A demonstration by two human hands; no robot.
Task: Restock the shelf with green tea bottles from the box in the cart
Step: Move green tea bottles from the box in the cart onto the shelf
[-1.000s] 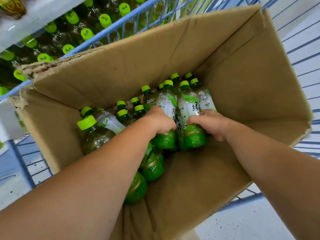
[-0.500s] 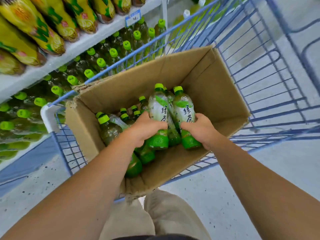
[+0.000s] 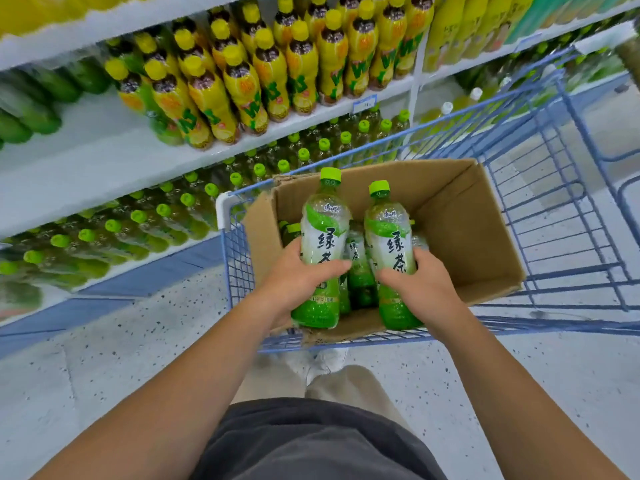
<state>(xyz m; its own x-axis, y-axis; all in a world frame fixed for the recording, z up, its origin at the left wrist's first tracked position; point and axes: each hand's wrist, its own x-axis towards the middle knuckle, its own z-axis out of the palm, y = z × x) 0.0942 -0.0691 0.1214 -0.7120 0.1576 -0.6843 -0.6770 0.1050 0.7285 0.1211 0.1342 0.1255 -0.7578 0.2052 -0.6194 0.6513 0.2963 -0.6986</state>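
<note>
- Supermarket aisle: a pale speckled floor (image 3: 121, 344) runs beside white shelving that fills the left and far side of the view.
- Fingers (image 3: 294, 245) of the left hand (image 3: 298, 275) are wrapped round the lower half of a green tea bottle (image 3: 323, 230), with the thumb lying across the front of its label.
- Fingers (image 3: 420, 253) of the right hand (image 3: 420, 282) grasp a second green tea bottle (image 3: 391, 233) the same way, also round its lower half.
- Both held bottles stand upright with their bright green caps on top. They are side by side with a narrow gap between them, raised over the near part of the box.
- Through that gap and around the hands, more bottles in the box (image 3: 358, 268) show below, standing close together on its left side.
- An open cardboard box (image 3: 460, 216) holds them; its right half shows bare cardboard.
- This box sits in the near left corner of a blue wire cart (image 3: 561, 188), which has a white bumper on that corner.
- Just left of the cart, the lower shelf (image 3: 194, 252) carries rows of green-capped bottles (image 3: 138, 220).
- On the shelf above stand yellow-capped bottles (image 3: 263, 71) with yellow labels, a small price tag (image 3: 364, 105) on its front edge.
- At the bottom, both bare forearms, a dark shirt, beige trousers and a white shoe are in view.
</note>
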